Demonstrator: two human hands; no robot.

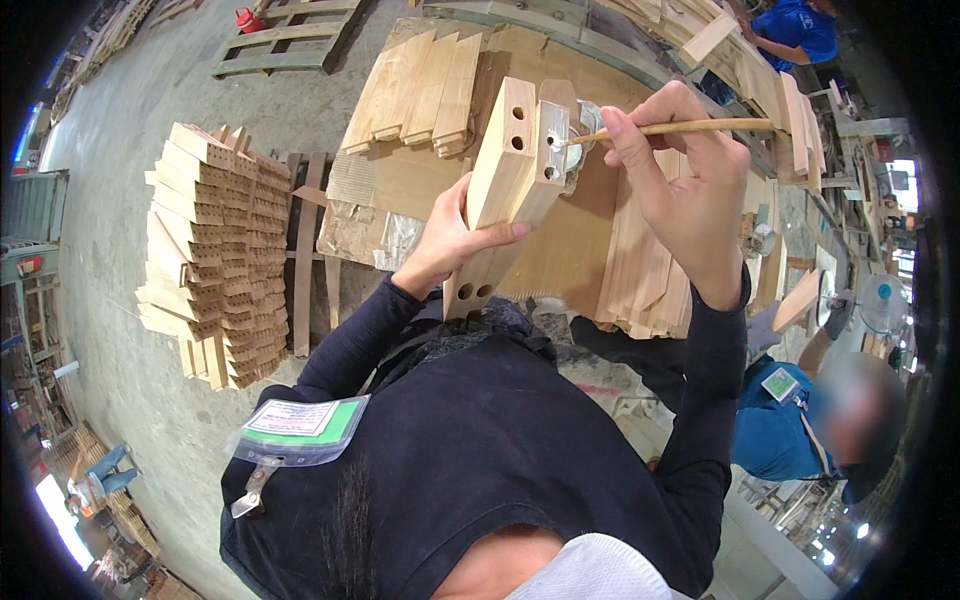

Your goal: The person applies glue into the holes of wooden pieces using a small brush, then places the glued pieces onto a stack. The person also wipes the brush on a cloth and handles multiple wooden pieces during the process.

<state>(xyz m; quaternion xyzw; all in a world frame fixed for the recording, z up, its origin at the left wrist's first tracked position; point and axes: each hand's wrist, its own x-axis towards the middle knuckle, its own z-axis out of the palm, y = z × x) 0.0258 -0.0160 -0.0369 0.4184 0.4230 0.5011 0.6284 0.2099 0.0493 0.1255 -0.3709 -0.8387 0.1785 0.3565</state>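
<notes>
My left hand (450, 240) grips two light wooden blocks (505, 180) held together upright, each with drilled holes in its end faces. My right hand (680, 170) holds a thin wooden stick (690, 127) like a brush, its tip touching the top end of the right block, which looks smeared with whitish glue. Behind the blocks a small round container (585, 125) sits on the brown worktable (560, 240).
Rows of similar wooden pieces (420, 90) lie on the table, more (645, 270) at its right side. A tall stack of drilled blocks (215, 255) stands on the concrete floor to the left. A pallet (285, 40) lies beyond. A person in blue (800, 420) is at my right, another (795, 30) at the far right.
</notes>
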